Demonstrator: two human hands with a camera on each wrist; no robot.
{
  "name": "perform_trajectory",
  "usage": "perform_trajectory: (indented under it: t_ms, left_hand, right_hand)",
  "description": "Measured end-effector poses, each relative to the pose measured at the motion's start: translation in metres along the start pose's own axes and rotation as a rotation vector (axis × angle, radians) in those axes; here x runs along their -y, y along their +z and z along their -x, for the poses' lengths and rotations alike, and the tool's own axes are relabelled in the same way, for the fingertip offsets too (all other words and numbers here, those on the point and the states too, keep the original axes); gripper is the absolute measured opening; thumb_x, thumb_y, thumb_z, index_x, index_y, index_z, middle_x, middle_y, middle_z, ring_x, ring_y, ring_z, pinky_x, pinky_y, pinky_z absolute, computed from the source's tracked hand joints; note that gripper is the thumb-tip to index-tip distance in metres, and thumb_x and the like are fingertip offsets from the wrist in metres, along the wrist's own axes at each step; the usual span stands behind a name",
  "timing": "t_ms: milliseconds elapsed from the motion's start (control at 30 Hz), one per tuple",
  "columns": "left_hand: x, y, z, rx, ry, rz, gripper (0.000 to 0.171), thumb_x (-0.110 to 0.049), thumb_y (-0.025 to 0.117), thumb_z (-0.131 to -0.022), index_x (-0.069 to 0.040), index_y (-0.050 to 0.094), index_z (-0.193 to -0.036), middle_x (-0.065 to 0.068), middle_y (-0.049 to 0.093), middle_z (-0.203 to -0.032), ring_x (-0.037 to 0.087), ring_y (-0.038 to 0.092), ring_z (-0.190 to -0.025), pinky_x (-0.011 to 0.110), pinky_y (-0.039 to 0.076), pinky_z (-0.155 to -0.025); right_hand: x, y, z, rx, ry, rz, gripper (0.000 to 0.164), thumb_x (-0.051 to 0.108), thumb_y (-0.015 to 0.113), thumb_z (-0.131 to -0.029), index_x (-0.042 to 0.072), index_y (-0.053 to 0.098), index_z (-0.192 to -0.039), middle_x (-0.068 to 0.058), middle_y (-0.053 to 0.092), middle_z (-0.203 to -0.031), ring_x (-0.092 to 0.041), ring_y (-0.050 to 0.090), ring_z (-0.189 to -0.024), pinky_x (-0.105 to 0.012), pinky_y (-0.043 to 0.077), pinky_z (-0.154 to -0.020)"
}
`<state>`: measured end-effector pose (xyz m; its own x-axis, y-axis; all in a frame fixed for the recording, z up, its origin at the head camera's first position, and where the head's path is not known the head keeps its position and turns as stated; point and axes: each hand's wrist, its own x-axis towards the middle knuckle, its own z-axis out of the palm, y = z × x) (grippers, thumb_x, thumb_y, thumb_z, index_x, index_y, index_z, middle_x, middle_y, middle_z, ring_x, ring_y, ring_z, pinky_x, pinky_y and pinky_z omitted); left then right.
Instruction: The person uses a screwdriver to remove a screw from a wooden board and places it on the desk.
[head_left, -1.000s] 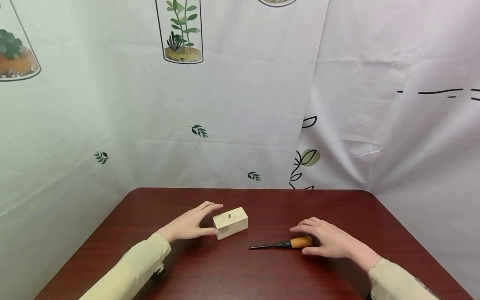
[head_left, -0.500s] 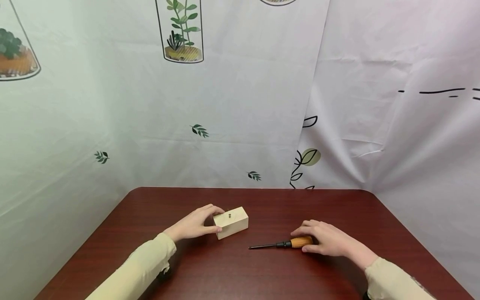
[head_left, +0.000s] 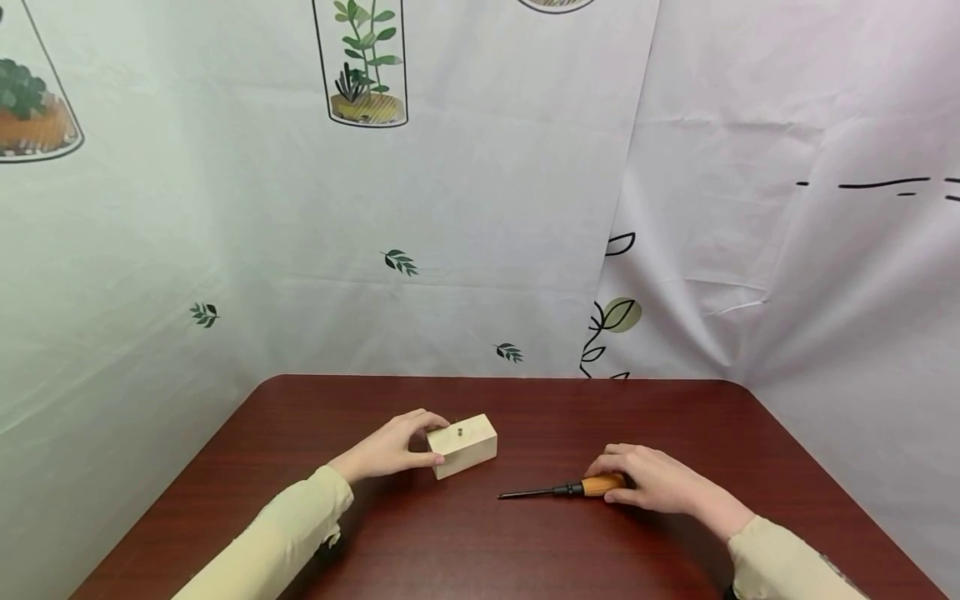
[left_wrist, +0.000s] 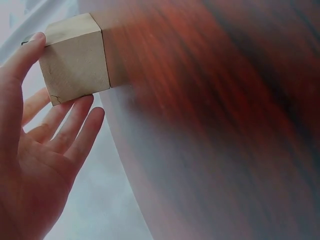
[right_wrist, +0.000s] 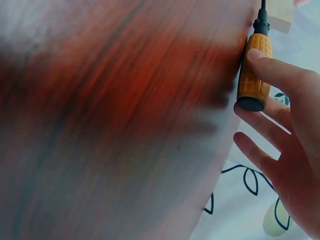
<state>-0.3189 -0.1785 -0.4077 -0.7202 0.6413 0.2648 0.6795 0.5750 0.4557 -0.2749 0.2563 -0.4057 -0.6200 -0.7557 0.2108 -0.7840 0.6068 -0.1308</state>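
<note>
A pale wooden block [head_left: 467, 446] sits slantwise on the table, with small dark marks on its top face. My left hand [head_left: 393, 444] grips its left end, thumb on the near side and fingers on the far side. In the left wrist view that block [left_wrist: 75, 60] shows its square end between thumb and fingers. To the right lies a screwdriver [head_left: 592, 486], its dark shank pointing left. My right hand [head_left: 656, 479] pinches the handle's rear part. From the right wrist, the ribbed yellow-orange handle [right_wrist: 255, 70] has the thumb on it and fingertips at its other side.
The dark red wooden table [head_left: 480, 550] has rounded far corners. Behind it and at both sides hangs a white cloth [head_left: 480, 208] printed with plants and jars. A gap of bare tabletop separates the block from the screwdriver's tip.
My left hand has moved right onto the block, its thumb and fingers closing on the end. My right fingers have come down and drawn in on the screwdriver handle. Block and screwdriver have stayed in place.
</note>
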Motion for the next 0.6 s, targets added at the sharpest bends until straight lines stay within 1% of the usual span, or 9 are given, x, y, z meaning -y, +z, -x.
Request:
perform_trajectory:
  t_ms: [200,333,400,500,600]
  left_hand:
    - [0.0,0.0,0.0,0.008,-0.018,0.067,0.048,-0.035,0.075,-0.087,-0.01,0.061,-0.126,0.007,0.066,-0.117,0.015,0.067,-0.092,0.029,0.056,-0.079]
    - [0.0,0.0,0.0,0.01,-0.028,0.103,0.049,-0.033,0.076,-0.087,-0.009,0.061,-0.125,0.008,0.066,-0.118,0.016,0.067,-0.09,0.029,0.056,-0.077]
    - [0.0,0.0,0.0,0.009,-0.023,0.102,0.048,-0.033,0.076,-0.087,-0.008,0.061,-0.125,0.007,0.066,-0.117,0.016,0.067,-0.089,0.028,0.056,-0.076]
    - [-0.002,0.0,-0.001,0.01,-0.011,0.076,0.047,-0.031,0.075,-0.088,-0.008,0.061,-0.126,0.007,0.066,-0.116,0.015,0.066,-0.089,0.026,0.055,-0.076]
    - [-0.004,0.0,-0.003,0.016,-0.002,0.053,0.045,-0.03,0.074,-0.089,-0.009,0.061,-0.127,0.006,0.066,-0.117,0.014,0.064,-0.09,0.025,0.054,-0.077]
  right_hand:
    - [-0.001,-0.002,0.001,-0.021,0.0,-0.044,0.027,0.023,0.078,-0.084,0.031,0.068,-0.108,0.018,0.059,-0.096,0.005,0.05,-0.082,-0.018,0.045,-0.07]
    - [-0.001,-0.007,0.002,-0.033,0.022,-0.07,0.029,0.021,0.079,-0.083,0.029,0.068,-0.108,0.018,0.059,-0.096,0.005,0.049,-0.082,-0.017,0.044,-0.07]
    - [-0.001,-0.009,0.003,-0.043,0.034,-0.063,0.028,0.022,0.08,-0.082,0.028,0.068,-0.106,0.018,0.059,-0.096,0.005,0.05,-0.083,-0.018,0.045,-0.071]
    - [0.0,-0.013,0.004,-0.063,0.042,-0.044,0.025,0.023,0.081,-0.081,0.027,0.068,-0.103,0.017,0.058,-0.095,0.004,0.05,-0.083,-0.02,0.045,-0.071]
    - [0.0,-0.015,0.004,-0.093,0.035,-0.046,0.024,0.023,0.082,-0.08,0.028,0.067,-0.098,0.017,0.055,-0.091,0.004,0.048,-0.08,-0.019,0.044,-0.069]
